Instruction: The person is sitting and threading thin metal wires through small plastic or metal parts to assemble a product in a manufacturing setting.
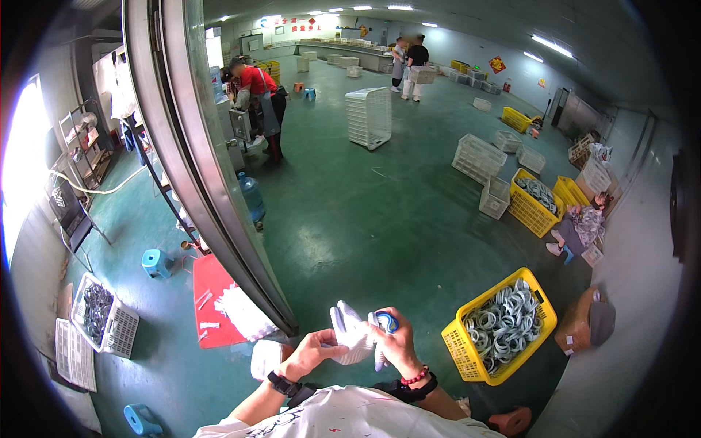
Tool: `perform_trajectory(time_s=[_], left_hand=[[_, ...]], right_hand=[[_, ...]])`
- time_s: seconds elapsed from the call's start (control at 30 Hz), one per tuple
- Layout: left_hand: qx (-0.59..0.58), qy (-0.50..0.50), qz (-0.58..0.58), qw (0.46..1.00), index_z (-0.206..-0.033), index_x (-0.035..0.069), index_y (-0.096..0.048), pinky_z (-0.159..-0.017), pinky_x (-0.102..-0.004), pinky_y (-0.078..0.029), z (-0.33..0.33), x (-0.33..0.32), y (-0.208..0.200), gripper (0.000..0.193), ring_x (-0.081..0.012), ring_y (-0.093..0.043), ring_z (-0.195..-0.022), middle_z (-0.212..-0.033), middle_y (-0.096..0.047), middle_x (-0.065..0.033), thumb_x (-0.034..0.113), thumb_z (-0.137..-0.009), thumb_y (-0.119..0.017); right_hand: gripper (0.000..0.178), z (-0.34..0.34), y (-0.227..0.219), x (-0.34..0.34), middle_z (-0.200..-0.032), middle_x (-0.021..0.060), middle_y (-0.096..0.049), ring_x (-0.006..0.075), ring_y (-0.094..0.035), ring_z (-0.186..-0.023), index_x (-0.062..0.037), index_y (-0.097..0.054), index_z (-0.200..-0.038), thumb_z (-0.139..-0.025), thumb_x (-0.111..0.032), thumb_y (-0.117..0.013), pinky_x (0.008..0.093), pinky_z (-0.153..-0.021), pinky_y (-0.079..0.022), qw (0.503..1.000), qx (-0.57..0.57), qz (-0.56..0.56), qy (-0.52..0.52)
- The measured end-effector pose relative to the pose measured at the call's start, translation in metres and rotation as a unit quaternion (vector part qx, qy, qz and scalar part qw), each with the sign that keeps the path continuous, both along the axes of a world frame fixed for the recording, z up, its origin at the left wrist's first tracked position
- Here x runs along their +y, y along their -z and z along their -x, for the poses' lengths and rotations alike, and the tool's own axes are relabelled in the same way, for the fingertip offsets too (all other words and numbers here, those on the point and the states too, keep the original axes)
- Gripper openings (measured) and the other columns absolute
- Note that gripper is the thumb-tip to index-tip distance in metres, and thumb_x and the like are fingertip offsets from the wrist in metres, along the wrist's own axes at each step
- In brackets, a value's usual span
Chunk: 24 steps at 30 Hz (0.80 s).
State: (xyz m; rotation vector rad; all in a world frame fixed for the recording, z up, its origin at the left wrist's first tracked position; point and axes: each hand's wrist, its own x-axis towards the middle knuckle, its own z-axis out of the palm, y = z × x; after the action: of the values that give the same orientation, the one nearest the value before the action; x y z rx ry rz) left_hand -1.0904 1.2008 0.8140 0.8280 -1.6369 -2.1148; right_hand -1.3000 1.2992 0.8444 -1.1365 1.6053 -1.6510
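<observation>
In front of my body, a white knit glove (353,337) with its fingers pointing up is pinched at its edge by my left hand (314,355). My right hand (398,349) is closed on the glove's other side. It also has a small blue curved item (387,321) at its fingertips; I cannot make out its exact kind. More white fabric, perhaps a second glove, hangs beneath the right fingers. Dark bands circle both wrists, and a red bead bracelet (415,377) is on the right one.
A yellow basket (456,350) of grey-blue rings stands at my right. Left of me are a metal door frame (219,197), a red mat (212,292) with white items, and blue stools (155,263). Crates (478,157) and several people are farther off.
</observation>
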Motion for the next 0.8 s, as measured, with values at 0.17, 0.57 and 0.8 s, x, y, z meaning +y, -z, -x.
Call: perform_trajectory(time_s=[0.17,0.57,0.8], left_hand=[[-0.046,0.034,-0.008,0.998,-0.119,0.001,-0.070,-0.078,-0.0255,-0.047,-0.006,-0.002,-0.006,0.034,-0.0083,-0.057,-0.084,-0.095,-0.068,0.0013,0.019,-0.092,-0.080],[-0.103,0.148,0.025,0.983,-0.136,-0.001,-0.061,-0.103,-0.0400,-0.048,0.005,0.002,-0.019,0.065,-0.0234,-0.064,-0.113,-0.120,-0.071,-0.0110,0.043,-0.092,-0.080],[-0.070,-0.012,0.061,0.996,-0.118,-0.003,-0.069,-0.086,-0.0317,-0.056,-0.001,-0.016,0.035,0.038,-0.0151,-0.069,-0.094,-0.104,-0.075,-0.0083,0.009,-0.084,-0.081]], right_hand=[[0.023,0.002,0.002,0.006,-0.085,0.0015,-0.070,0.0090,-0.064,-0.077,-0.0031,-0.068,-0.101,-0.087,-0.012,-0.084,0.0270,-0.070,-0.053,0.999,0.025,0.002,0.045],[0.018,-0.001,0.000,0.007,-0.092,0.0048,-0.074,0.0123,-0.069,-0.085,-0.0041,-0.072,-0.104,-0.089,-0.011,-0.080,0.0291,-0.076,-0.056,1.000,0.002,-0.015,0.019],[0.021,-0.007,0.002,0.007,-0.102,0.0058,-0.073,0.0126,-0.067,-0.093,-0.0039,-0.069,-0.112,-0.093,-0.009,-0.076,0.0300,-0.084,-0.055,0.998,-0.023,-0.007,-0.058]])
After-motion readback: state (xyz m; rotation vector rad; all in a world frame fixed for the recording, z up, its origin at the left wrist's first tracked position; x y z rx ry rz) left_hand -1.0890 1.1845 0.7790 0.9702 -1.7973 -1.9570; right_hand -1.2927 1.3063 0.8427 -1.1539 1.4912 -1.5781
